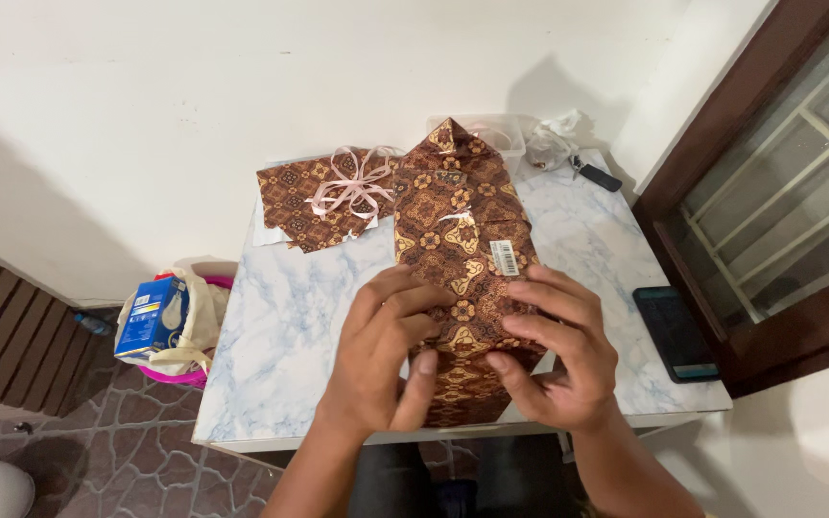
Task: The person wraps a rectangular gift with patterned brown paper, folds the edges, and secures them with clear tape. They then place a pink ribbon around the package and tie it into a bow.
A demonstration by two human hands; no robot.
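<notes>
A long box wrapped in brown patterned paper point(458, 225) lies on the marble-look table point(280, 326), its far end folded to a point. My left hand point(381, 350) and my right hand point(554, 350) both press on its near end, fingers curled over the paper folds. A small white sticker point(504, 257) sits on the top of the wrapping, just beyond my right fingers. A second parcel in the same paper, tied with pale pink ribbon point(352, 187), lies at the table's back left.
A dark phone point(675, 331) lies near the table's right edge. A clear plastic tub point(510, 134), crumpled white material and a dark key fob point(599, 176) sit at the back. A pink basket with a blue box point(151, 317) stands on the floor left. Dark window frame right.
</notes>
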